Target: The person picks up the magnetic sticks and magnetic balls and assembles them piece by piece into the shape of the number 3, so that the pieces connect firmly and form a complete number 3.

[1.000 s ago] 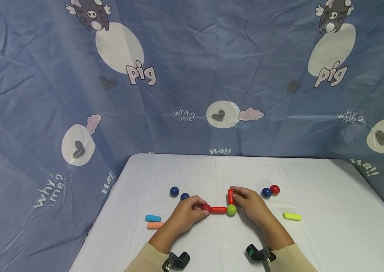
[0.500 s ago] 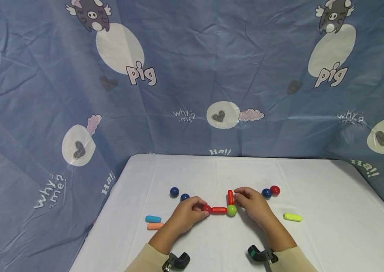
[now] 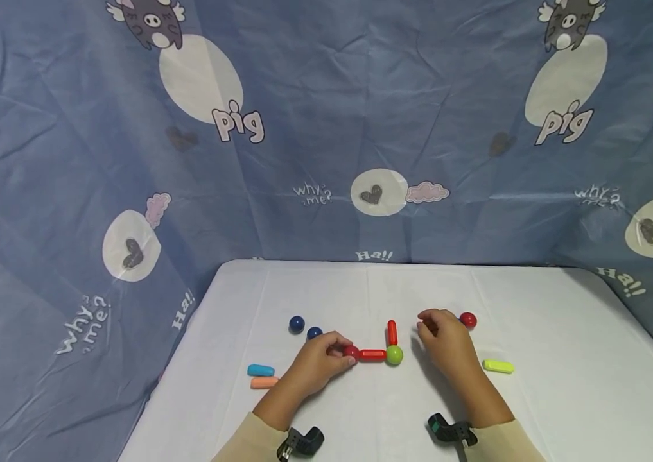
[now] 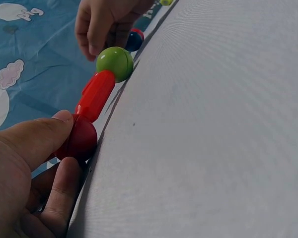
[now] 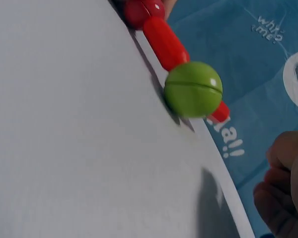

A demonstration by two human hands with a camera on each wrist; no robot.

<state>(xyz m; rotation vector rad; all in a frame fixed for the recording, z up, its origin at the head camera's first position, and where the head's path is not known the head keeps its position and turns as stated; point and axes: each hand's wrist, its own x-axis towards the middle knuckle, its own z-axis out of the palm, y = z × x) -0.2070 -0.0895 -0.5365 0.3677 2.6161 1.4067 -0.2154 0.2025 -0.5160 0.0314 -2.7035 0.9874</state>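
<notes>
1. Assembly (image 3: 372, 355) lies at lower centre of the head view, L-shaped, on the white table (image 3: 381, 414).
2. Step in hand, as I judge it: joining pieces, with one corner made. Any further join would call for a free piece in the right hand while the left steadies its end.
3. Left hand (image 3: 316, 364), lower centre: thumb and fingers pinch the end ball (image 4: 83, 140).
4. Right hand (image 3: 447, 340), right of centre: released, fingers loosely bent, nothing seen in them; it is apart from the assembly.
5. Near rod (image 4: 95, 96) runs from end ball to green ball (image 3: 394, 355); far rod (image 3: 392, 333) points from the green ball up the frame.
6. Loose at right: yellow rod (image 3: 498, 366) and, just beside the right hand, red ball (image 3: 467, 320).
</notes>
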